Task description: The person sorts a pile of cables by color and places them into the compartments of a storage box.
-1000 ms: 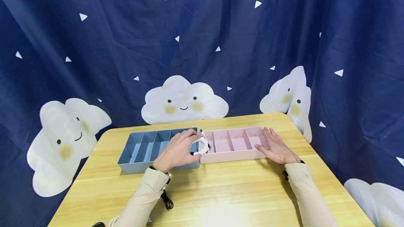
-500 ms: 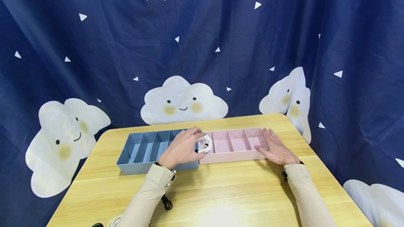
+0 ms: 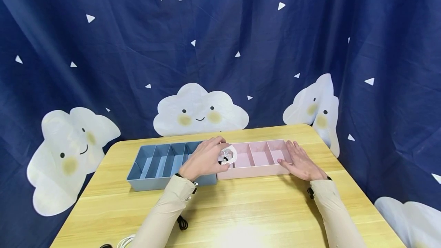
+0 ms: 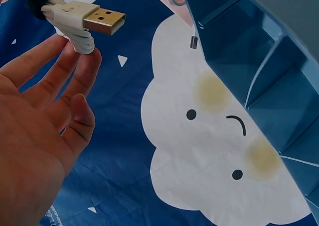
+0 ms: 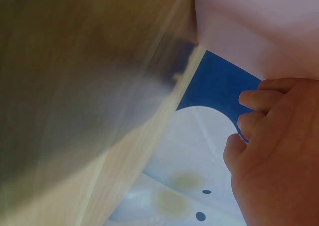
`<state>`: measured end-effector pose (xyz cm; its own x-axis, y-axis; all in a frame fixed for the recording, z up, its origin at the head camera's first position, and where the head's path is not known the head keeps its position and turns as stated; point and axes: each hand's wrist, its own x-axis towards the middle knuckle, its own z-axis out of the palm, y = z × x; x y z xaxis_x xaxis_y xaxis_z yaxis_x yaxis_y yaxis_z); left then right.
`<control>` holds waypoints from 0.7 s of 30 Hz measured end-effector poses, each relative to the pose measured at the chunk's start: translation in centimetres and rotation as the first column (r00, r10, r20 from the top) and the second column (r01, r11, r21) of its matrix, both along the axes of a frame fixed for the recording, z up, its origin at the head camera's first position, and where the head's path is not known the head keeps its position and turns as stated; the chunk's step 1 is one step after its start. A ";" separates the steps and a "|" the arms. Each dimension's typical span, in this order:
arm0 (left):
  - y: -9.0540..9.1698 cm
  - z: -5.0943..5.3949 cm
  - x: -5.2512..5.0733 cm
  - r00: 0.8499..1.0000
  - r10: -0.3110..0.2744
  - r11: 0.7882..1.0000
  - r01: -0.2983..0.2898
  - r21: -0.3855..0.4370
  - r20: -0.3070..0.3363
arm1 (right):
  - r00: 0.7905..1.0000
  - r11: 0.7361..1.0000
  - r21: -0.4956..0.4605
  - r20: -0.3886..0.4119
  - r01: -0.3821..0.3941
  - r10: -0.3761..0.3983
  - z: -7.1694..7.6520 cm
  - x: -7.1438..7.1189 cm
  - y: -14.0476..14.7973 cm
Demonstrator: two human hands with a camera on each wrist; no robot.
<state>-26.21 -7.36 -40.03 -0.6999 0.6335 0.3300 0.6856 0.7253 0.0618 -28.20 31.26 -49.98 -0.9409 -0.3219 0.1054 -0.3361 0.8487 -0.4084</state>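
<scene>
My left hand (image 3: pixel 203 160) pinches a coiled white USB cable (image 3: pixel 234 154) between thumb and fingers, above the left end of a pink divided box (image 3: pixel 255 172). In the left wrist view the cable's USB plug (image 4: pixel 104 21) and a black tie (image 4: pixel 42 1) around it show up close. A small grey connector (image 4: pixel 193 42) shows near the pink box in that view; what it belongs to is unclear. With fingers extended, my right hand (image 3: pixel 302 163) rests against the right end of the pink box. The left hand partly hides a blue divided box (image 3: pixel 148 184).
Both boxes stand end to end on a wooden table (image 3: pixel 262 206). A coiled black cable (image 3: pixel 182 223) lies by the left forearm, and a white cable (image 3: pixel 125 241) by the front edge. Behind the table hangs a dark blue curtain (image 3: pixel 213 60) with clouds.
My left hand has moved slightly right with the white cable, further over the left end of the pink box. The right hand stays at the box's right end.
</scene>
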 end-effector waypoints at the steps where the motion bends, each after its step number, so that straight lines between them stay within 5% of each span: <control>1: 0.1 0.0 -0.1 1.000 -0.002 1.000 0.002 0.000 -0.005 | 1.000 1.000 0.001 0.000 0.001 -0.001 0.0 0.0 0.0; 21: 2.6 -0.4 -1.3 1.000 -0.022 0.999 0.022 -0.047 0.012 | 1.000 1.000 -0.011 0.004 0.010 -0.010 0.2 0.1 -0.1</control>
<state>-27.47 -4.80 -40.41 -0.6891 0.6634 0.2916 0.7008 0.7125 0.0355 -28.06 31.20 -49.75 -0.9445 -0.3113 0.1048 -0.3258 0.8474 -0.4192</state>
